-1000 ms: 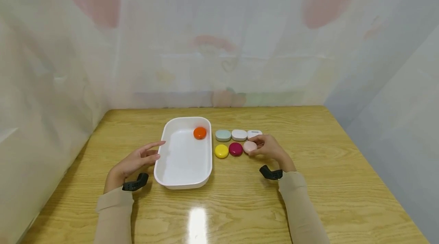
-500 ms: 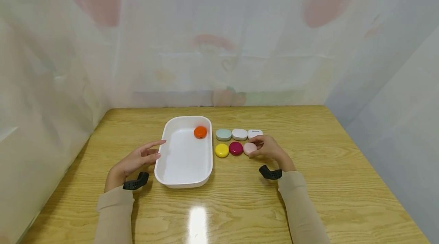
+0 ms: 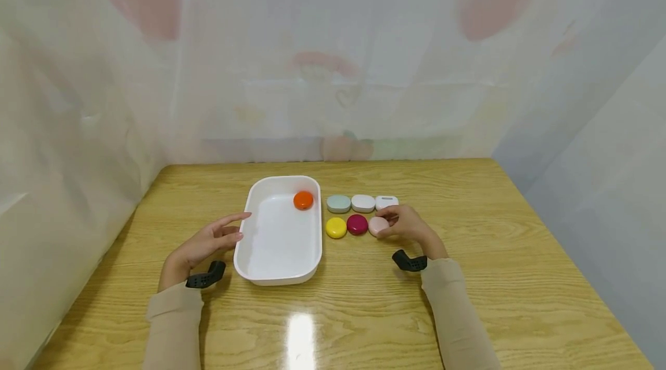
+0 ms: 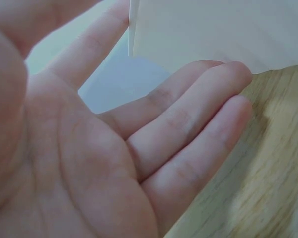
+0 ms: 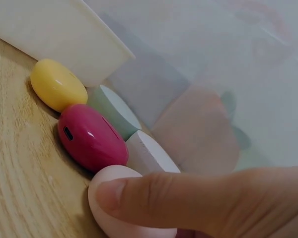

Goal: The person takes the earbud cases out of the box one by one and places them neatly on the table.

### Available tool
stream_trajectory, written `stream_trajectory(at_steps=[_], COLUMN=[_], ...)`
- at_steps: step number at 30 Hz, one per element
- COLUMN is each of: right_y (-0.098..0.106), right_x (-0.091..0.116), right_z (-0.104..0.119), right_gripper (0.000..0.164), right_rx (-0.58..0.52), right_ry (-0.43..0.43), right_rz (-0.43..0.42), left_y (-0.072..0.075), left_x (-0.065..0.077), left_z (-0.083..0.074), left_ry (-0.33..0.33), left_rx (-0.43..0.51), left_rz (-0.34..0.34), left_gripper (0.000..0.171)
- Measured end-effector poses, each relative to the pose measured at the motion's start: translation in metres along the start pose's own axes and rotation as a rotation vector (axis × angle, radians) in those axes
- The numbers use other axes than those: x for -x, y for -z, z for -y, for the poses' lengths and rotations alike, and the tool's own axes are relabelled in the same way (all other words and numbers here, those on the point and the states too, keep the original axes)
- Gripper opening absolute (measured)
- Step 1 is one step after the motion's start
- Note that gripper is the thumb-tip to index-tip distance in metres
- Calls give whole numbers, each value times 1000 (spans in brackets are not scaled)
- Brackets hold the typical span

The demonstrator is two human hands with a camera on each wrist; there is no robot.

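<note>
My right hand [image 3: 411, 225] pinches a round pale pink earbud case [image 3: 378, 226] on the table, the thumb lying along its side in the right wrist view. Left of it in the same row sit a crimson earbud case [image 3: 357, 225], its charging port showing in the right wrist view, and a yellow one [image 3: 336, 228]. My left hand [image 3: 205, 243] is at the left wall of a white plastic bin [image 3: 281, 251], fingertips right at the rim and fingers loosely bent. An orange earbud case [image 3: 303, 200] lies in the bin's far right corner.
Behind the round cases stands a row of oblong ones: pale green [image 3: 339, 204], white [image 3: 363, 203], and another white one [image 3: 387, 202] partly behind my right hand. The wooden table [image 3: 364, 312] ends at a printed curtain [image 3: 333, 98] at the back.
</note>
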State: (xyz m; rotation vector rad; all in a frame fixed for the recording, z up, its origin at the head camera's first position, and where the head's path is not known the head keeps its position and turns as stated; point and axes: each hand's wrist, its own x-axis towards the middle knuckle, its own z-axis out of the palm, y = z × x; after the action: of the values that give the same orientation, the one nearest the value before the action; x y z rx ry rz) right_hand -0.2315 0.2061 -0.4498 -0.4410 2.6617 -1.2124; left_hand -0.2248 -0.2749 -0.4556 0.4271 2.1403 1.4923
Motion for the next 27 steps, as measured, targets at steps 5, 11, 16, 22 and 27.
stream_trajectory(at_steps=[5, 11, 16, 22, 27], right_y=[0, 1, -1, -14, -32], right_x=[0, 1, 1, 0, -3], right_z=[1, 7, 21, 42, 57], right_gripper=[47, 45, 42, 39, 36], right_rx=[-7, -46, -79, -117, -139], right_ry=[-23, -19, 6, 25, 70], right_rz=[-13, -64, -130, -191, -189], left_y=[0, 0, 0, 0, -1], left_x=[-1, -1, -1, -1, 0], left_z=[1, 1, 1, 1, 0], left_ry=[-14, -23, -21, -21, -27], left_rx=[14, 22, 20, 13, 10], left_rz=[10, 17, 16, 14, 15], left_gripper=[58, 58, 58, 58, 58])
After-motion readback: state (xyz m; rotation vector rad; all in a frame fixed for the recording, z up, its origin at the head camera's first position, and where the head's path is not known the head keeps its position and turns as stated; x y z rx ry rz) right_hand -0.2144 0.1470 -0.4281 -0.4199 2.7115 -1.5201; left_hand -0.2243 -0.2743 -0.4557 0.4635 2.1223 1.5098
